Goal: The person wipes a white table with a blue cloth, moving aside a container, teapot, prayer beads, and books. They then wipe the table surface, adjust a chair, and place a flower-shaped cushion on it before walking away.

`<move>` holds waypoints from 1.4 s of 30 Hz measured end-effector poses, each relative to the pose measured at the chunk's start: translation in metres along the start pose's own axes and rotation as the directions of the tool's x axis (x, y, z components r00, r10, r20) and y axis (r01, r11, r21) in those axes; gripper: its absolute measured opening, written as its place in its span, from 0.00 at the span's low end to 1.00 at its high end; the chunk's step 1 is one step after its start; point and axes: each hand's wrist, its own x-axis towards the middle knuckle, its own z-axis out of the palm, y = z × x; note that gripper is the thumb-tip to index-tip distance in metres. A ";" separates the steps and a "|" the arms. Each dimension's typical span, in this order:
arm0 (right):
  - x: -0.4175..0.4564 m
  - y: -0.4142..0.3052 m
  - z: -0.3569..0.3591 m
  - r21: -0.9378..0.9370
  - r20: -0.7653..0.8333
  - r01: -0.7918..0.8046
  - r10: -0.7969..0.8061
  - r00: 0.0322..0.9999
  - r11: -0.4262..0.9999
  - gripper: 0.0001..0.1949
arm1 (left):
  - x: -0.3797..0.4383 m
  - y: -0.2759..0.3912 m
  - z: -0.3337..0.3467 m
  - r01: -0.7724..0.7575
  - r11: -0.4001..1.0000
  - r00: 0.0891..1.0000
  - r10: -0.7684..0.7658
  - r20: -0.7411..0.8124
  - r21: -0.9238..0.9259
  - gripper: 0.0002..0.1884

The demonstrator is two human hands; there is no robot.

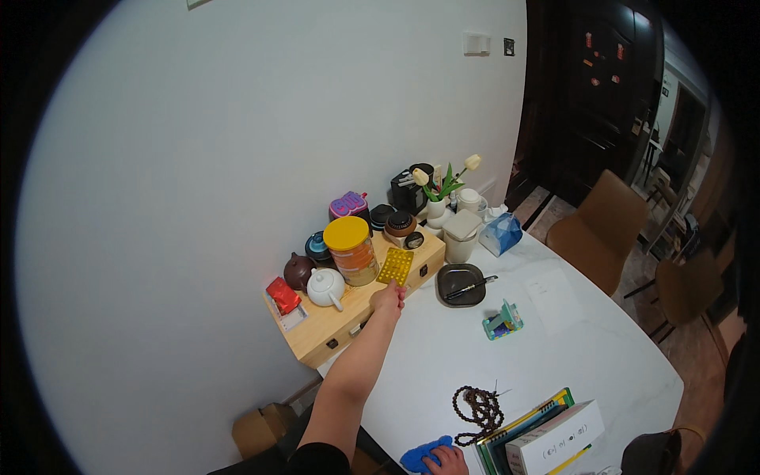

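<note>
My left hand (389, 298) reaches over the front of a wooden box and grips the near end of a yellow blister pack of pills (396, 266). Beside the pack stands a tin with a yellow lid (351, 255). A white teapot (326, 287), a dark clay teapot (298, 272) and a red packet (284, 295) are on the box (350, 309) to the left. At the table's near edge, my right hand (446, 461) rests on a blue cloth (426, 453), fingers bent over it.
A dark tray (449, 279) holds a pen (469, 288). Nearby are a teal plastic item (503, 321), a beaded string (481, 409), stacked books (534, 418) and a white box (555, 436). Behind stand a lidded container (461, 240), a tulip vase (436, 208) and a blue tissue pack (503, 234).
</note>
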 end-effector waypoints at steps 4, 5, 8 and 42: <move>0.000 0.001 -0.001 0.016 -0.007 0.002 -0.002 1.000 1.000 0.21 | -0.007 0.003 0.005 -0.071 0.994 0.994 0.077 -0.074 0.087 0.13; 0.000 0.001 0.000 0.017 -0.004 0.001 -0.001 1.000 1.000 0.21 | -0.011 0.004 0.004 -0.107 0.985 0.989 0.118 -0.084 0.134 0.12; -0.002 0.000 -0.002 0.017 -0.006 0.001 -0.001 1.000 1.000 0.22 | -0.033 -0.009 -0.006 -0.346 0.888 0.929 0.369 -0.020 0.304 0.11; 0.009 -0.001 -0.013 -0.023 0.002 0.008 -0.008 1.000 1.000 0.22 | -0.107 -0.004 -0.095 -0.731 0.152 0.590 0.629 0.505 0.665 0.17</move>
